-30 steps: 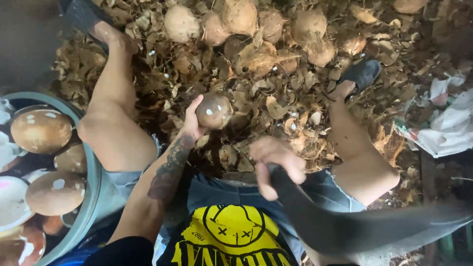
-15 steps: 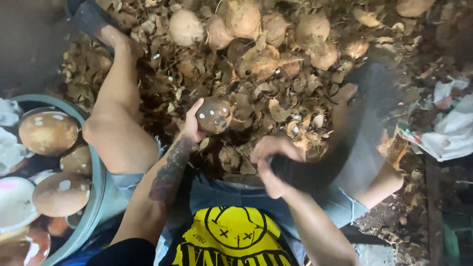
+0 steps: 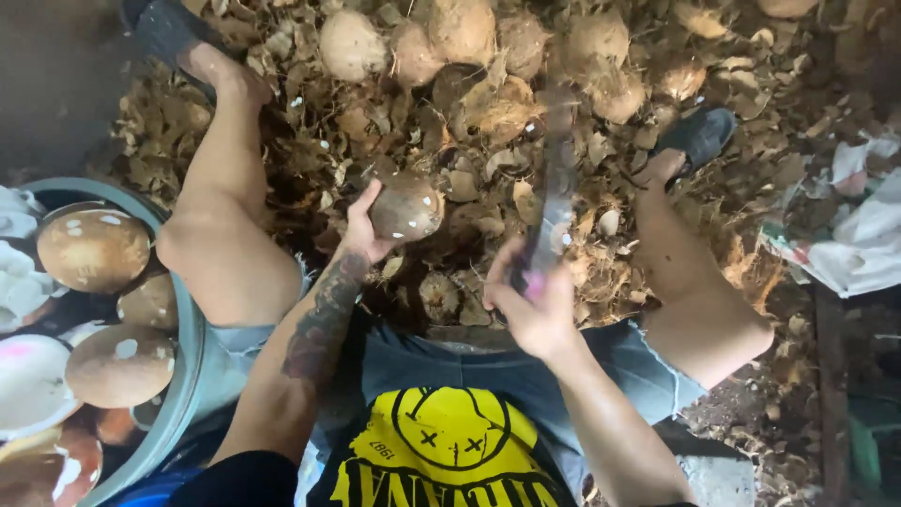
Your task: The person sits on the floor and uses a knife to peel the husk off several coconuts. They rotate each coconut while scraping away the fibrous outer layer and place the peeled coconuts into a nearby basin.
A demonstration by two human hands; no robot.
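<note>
left hand (image 3: 361, 230): we are cupping the coconut (image 3: 405, 207) from its left side, fingers wrapped round it, thumb up over the top edge; it is sitting out in front of our knees, above the husk pile (image 3: 488, 103).
right hand (image 3: 535, 305): we are closing it tight round the knife (image 3: 556, 188) handle; the blade is running up and away from the fist, just right of the coconut, not touching it.
doing it well: we are judging that the blade should land on the side facing away from our left fingers, so we are keeping those fingers low and behind the nut, turning it a little between cuts and taking thin chips.
risk: the blade is passing near the left thumb; a glancing hit off the round shell looks like the main hazard.
tub (image 3: 188, 376): sitting well left of the left hand, past the knee, holding trimmed coconuts.
blur: the blade is smeared by motion, so we cannot tell its edge or tip.
hidden: the nut's far side and the knife handle are covered by our hands.
cut off: the tub is running out of frame at left; the cloths at right are unclear.
</note>
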